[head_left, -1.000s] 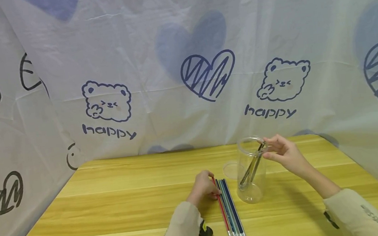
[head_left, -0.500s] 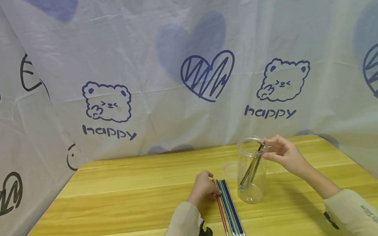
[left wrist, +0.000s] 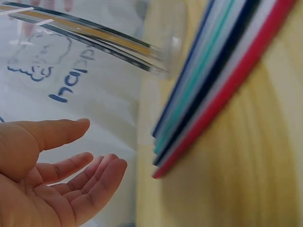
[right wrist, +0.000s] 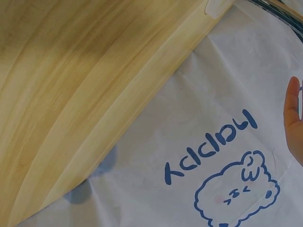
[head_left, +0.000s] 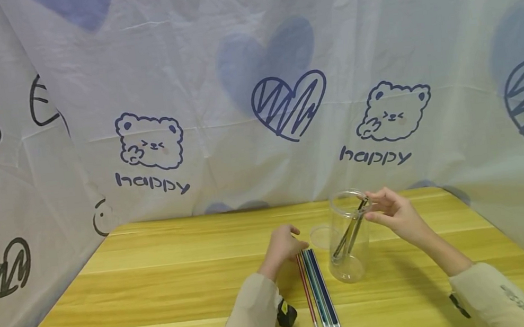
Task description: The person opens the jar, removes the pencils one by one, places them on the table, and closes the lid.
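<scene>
My left hand [head_left: 283,249] hovers at the far ends of a row of pencils [head_left: 323,295]. Its thumb and fingers are spread apart in the left wrist view, holding nothing. A red pencil [head_left: 308,294] lies along the row's left side, slightly apart from the blue and teal ones at their near, silver-capped ends. Just right of the row stands a tall clear plastic jar [head_left: 333,230], with a few dark pencils [head_left: 354,227] leaning inside it toward the right rim. My right hand [head_left: 394,216] holds that rim between thumb and fingers. Only an edge of this hand shows in the right wrist view.
A round clear lid [head_left: 318,236] lies on the wooden table [head_left: 169,285], left of the jar and partly behind it. White cloth [head_left: 222,151] printed with hearts and bears hangs along the table's back and sides.
My left hand has let go of the red pencil and moved up and away from the row. The red pencil shifted left, slightly apart from the others. My right hand stays at the jar.
</scene>
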The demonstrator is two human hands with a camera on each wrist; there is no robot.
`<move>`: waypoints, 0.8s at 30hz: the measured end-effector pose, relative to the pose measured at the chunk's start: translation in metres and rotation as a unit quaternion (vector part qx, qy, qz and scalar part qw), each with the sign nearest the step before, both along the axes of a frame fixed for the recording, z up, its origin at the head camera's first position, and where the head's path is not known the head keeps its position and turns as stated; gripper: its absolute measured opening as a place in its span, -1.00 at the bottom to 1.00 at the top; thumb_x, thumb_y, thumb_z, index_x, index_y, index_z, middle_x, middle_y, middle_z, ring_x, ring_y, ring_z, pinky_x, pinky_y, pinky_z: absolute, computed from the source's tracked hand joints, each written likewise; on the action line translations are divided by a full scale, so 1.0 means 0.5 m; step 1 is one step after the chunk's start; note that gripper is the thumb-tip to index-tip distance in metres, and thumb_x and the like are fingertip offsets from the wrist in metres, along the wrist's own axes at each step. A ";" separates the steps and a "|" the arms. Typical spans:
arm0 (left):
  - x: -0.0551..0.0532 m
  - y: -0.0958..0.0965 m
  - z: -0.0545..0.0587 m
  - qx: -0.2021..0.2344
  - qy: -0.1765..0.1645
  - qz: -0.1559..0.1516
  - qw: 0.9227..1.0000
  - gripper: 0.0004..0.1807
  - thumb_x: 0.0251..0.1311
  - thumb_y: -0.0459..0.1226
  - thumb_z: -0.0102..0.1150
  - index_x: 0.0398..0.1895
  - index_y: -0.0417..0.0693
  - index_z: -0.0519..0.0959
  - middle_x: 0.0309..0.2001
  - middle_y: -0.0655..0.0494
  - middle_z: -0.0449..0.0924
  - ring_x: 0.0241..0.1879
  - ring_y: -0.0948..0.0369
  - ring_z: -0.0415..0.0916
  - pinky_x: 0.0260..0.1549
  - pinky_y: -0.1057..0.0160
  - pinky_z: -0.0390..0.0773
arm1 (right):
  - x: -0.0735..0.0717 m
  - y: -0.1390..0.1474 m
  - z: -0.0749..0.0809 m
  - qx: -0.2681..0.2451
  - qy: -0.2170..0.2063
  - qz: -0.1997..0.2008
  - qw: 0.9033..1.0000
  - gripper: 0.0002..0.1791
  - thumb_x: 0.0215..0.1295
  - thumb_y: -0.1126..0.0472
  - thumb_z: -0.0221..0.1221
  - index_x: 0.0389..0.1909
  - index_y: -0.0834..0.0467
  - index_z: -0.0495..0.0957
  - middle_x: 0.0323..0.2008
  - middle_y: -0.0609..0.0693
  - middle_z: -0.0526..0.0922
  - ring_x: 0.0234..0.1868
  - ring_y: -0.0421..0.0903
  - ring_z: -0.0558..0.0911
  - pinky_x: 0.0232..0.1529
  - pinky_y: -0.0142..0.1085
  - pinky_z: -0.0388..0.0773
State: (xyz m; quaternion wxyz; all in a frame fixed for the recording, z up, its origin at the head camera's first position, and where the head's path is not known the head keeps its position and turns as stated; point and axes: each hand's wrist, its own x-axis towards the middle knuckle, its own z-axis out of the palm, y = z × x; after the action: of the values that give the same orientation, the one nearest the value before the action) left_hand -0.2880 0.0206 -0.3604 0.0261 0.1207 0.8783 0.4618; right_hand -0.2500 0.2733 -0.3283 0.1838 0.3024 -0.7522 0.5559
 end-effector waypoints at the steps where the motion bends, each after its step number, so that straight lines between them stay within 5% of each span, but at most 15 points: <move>1: 0.000 0.002 0.005 0.003 0.000 -0.002 1.000 -0.63 -0.03 -0.38 0.26 -0.14 -0.40 0.46 -0.38 -0.17 0.54 -0.53 -0.03 0.54 -0.60 0.14 0.57 | 0.000 0.000 0.000 0.000 0.001 -0.001 1.000 -0.77 0.07 0.51 0.14 -0.27 0.41 0.32 -0.04 -0.36 0.46 -0.22 -0.31 0.56 -0.20 -0.45 0.51; 9: 0.005 0.021 0.033 0.039 0.093 -0.020 0.995 -0.79 0.05 -0.30 0.20 -0.26 -0.23 0.57 -0.40 0.05 0.56 -0.37 0.15 0.50 -0.40 0.27 0.52 | 0.001 0.001 0.001 0.011 -0.001 -0.010 1.000 -0.76 0.07 0.50 0.15 -0.27 0.44 0.30 -0.02 -0.35 0.45 -0.22 -0.31 0.57 -0.20 -0.44 0.51; 16: 0.018 0.042 0.067 0.134 0.178 -0.005 0.975 -0.88 0.04 -0.38 0.15 -0.33 -0.22 0.58 -0.44 0.08 0.56 -0.39 0.20 0.48 -0.40 0.36 0.48 | -0.001 0.003 0.016 0.037 0.004 0.003 0.999 -0.71 0.05 0.53 0.14 -0.20 0.46 0.31 -0.04 -0.24 0.49 -0.24 -0.25 0.58 -0.23 -0.41 0.53; 24: 0.041 0.052 0.100 0.154 0.224 -0.024 0.962 -0.89 0.07 -0.40 0.13 -0.33 -0.25 0.58 -0.41 0.05 0.57 -0.39 0.23 0.49 -0.45 0.43 0.49 | -0.008 0.012 0.030 0.076 0.006 0.016 0.997 -0.59 0.00 0.54 0.18 -0.08 0.41 0.33 -0.17 -0.29 0.56 -0.24 -0.21 0.59 -0.29 -0.36 0.56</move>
State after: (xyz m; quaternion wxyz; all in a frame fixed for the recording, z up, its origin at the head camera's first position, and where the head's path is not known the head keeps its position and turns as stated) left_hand -0.2677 0.0468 -0.3106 -0.1791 0.2445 0.7769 0.5519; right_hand -0.2540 0.2795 -0.3136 0.1558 0.3307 -0.7861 0.4984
